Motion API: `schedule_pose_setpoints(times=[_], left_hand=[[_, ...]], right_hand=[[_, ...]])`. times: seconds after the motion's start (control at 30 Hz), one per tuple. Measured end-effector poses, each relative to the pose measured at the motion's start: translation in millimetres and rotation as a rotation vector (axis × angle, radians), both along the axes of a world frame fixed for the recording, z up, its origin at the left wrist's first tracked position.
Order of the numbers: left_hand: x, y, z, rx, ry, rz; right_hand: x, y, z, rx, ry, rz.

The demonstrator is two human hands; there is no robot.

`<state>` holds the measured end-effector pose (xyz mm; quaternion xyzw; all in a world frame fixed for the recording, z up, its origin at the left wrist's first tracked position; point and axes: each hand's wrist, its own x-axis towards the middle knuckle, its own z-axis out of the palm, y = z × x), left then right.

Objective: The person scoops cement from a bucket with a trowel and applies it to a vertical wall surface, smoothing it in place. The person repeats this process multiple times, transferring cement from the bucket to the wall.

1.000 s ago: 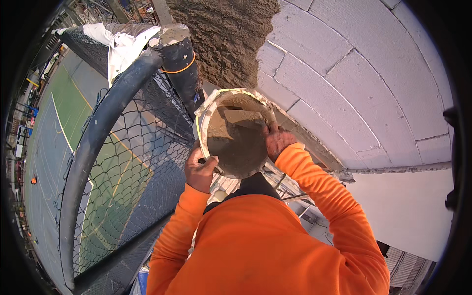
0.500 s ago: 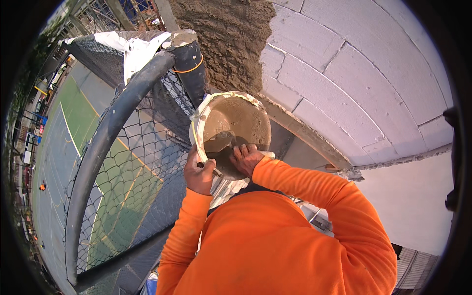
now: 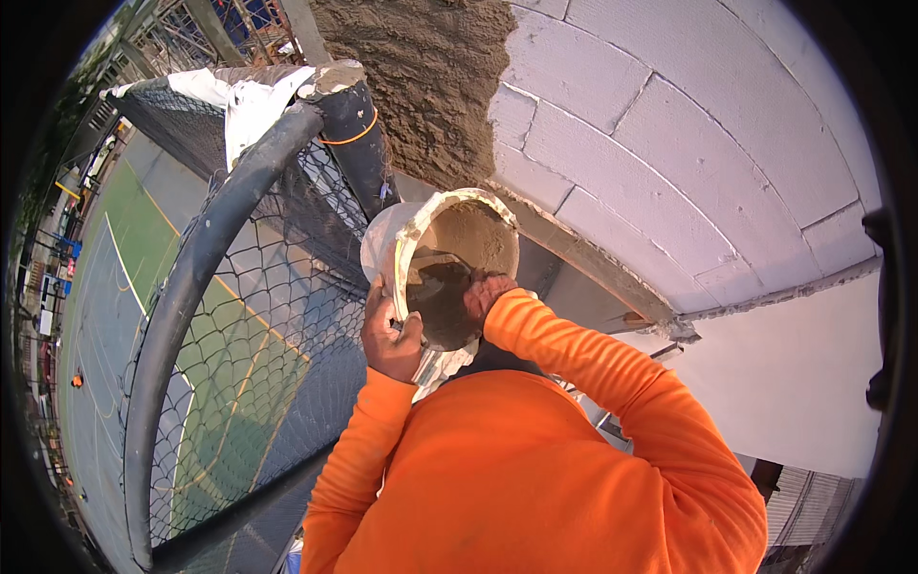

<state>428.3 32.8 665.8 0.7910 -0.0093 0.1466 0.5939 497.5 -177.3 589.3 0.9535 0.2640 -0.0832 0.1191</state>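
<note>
"Two hands were at the bucket (image 3: pixel 384 234); what had changed within that second?"

"Its mouth had tipped, so more of the pale, rounded outer wall showed at the left; the right hand (image 3: pixel 489 293) had moved from the right of the rim (image 3: pixel 409 237) to inside, over the mortar (image 3: pixel 436 304)."

"And the fingers?"

"Those of the left hand (image 3: pixel 390 337) held the rim; the right ones were curled narrow, though I couldn't tell around what."

"Where was the bucket?"

"Before the person's waist, between the chain-link fence (image 3: pixel 177 287) and the block wall (image 3: pixel 660 143); its rim was crusted, its mortar grey-brown; ridged, rough brown render (image 3: pixel 426 91) partly covered those smooth white blocks."
</note>
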Motion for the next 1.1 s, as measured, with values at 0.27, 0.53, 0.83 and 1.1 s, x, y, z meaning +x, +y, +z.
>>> schedule_pose_setpoints(times=[0.27, 0.53, 0.83, 1.1], left_hand=[[1, -14, 5, 0.24, -0.124, 0.005], [5, -15, -2, 0.192, -0.106, -0.03], [17, -10, -16, -0.811, 0.48, -0.02], [14, -1, 1, -0.988, 0.555, 0.051]], right_hand=[[7, -29, 13, 0.053, 0.05, -0.187], [-1, -26, -13, 0.397, 0.442, -0.308], [3, -74, 160, 0.326, 0.385, -0.29], [47, -108, 323, 0.601, 0.305, -0.033]])
